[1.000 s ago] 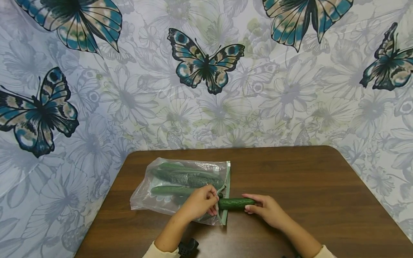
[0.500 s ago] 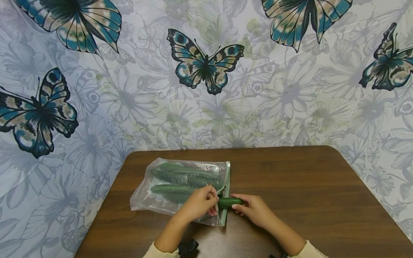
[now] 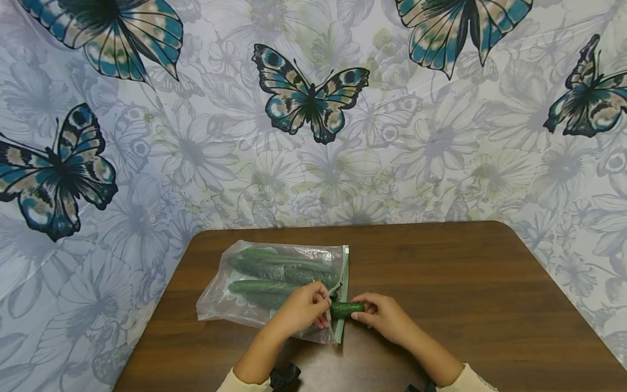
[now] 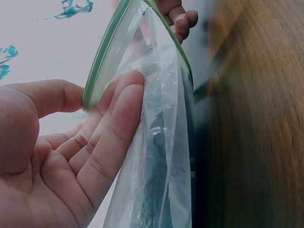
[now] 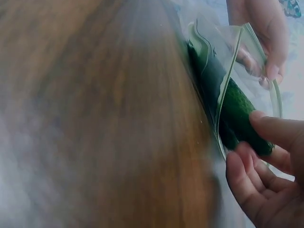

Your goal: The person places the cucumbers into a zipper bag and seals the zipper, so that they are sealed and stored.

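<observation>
A clear zip bag (image 3: 211,305) with a green-edged mouth lies on the table, its opening facing right. My left hand (image 3: 305,309) pinches the bag's near lip; in the left wrist view the thumb lies against the green zip strip (image 4: 99,64). One cucumber (image 3: 346,310) sticks partway out of the mouth, the rest of it inside the bag. Its outer end is held between the thumb and fingers of my right hand (image 3: 387,317), also seen in the right wrist view, where the cucumber (image 5: 237,108) slants in through the opening.
Inside the bag lie other cucumbers (image 3: 286,270), side by side. The brown wooden table (image 3: 441,277) reaches back to a wall hanging (image 3: 441,163) printed with butterflies and flowers. A dark wrist strap (image 3: 285,375) shows below my left sleeve.
My right hand has moved left with the cucumber, and less of the cucumber now shows outside the bag. My left hand has stayed in place on the bag's lip.
</observation>
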